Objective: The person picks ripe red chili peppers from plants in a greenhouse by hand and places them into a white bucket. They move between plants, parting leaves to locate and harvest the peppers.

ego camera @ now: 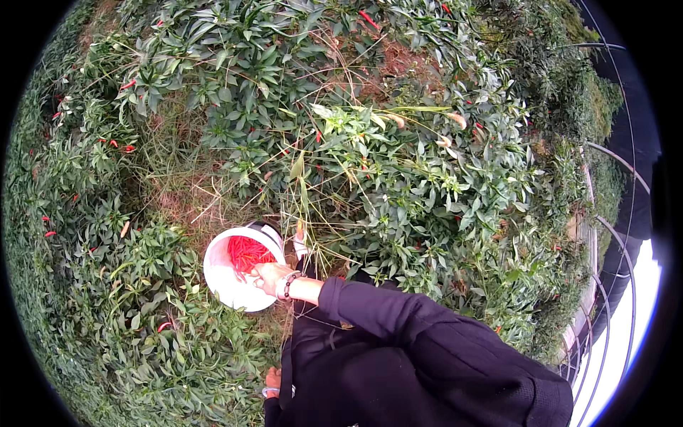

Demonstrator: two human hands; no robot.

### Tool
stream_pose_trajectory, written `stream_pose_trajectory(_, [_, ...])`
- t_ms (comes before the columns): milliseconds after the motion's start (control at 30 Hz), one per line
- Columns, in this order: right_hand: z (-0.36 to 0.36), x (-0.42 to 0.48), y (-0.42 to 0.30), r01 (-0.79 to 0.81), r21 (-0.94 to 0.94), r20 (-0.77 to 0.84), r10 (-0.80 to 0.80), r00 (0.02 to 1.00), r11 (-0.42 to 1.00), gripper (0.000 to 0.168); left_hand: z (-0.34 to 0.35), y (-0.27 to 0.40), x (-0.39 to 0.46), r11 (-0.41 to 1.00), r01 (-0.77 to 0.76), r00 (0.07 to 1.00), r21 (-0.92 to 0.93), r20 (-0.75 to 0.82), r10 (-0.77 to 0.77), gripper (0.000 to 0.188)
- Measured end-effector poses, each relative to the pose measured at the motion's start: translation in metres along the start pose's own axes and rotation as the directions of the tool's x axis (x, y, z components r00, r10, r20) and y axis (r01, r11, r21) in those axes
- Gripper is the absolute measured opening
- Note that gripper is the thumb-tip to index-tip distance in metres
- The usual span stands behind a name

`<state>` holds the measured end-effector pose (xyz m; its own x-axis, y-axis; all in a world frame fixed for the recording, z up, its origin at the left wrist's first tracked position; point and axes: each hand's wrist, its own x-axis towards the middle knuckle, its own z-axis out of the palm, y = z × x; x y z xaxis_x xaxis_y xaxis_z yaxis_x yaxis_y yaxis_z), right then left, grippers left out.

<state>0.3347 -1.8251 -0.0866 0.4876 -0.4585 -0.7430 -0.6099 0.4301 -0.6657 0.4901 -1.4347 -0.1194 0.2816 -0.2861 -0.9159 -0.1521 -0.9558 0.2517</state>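
Note:
A white plastic bucket (217, 272) stands tilted toward me among the plants, part filled with red chili peppers (246, 252). My right hand (271, 277) reaches over the bucket's near right rim with its fingers bent down at the peppers. Whether any pepper is between those fingers cannot be made out. A beaded bracelet (288, 285) circles that wrist. Low in the picture, my left hand (272, 380) hangs beside my dark clothing, close to the leaves. Its fingers are mostly hidden, and a pale band (270, 392) is at the wrist.
Leafy chili plants (427, 181) with scattered red pods surround me. Dry grass stems (320, 229) cross just beyond my shoe (300, 248). A grassy gap (176, 160) runs between plants ahead. Curved hoops (621, 160) line the right side, beside a pale strip (589, 235).

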Motion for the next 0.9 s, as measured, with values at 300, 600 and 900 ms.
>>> stream_pose_trajectory(300, [-0.319,-0.019,0.108,0.486,0.582,-0.786,0.296,0.543,0.652,0.017,0.022,-0.022,0.021,0.885,-0.207,0.978,0.417,0.055,0.202,0.024])
stream_pose_trajectory(600, [-0.352,0.111,0.193,-0.324,0.232,-0.673,0.392,0.628,0.917,0.033,0.118,0.264,0.034,0.919,-0.394,0.919,-0.001,0.003,0.394,0.022])
stream_pose_trajectory(900, [-0.371,-0.004,0.176,0.640,0.420,-0.715,-0.199,0.670,0.643,0.024,0.246,0.448,0.037,0.801,-0.475,0.793,-0.365,0.216,0.569,0.025])
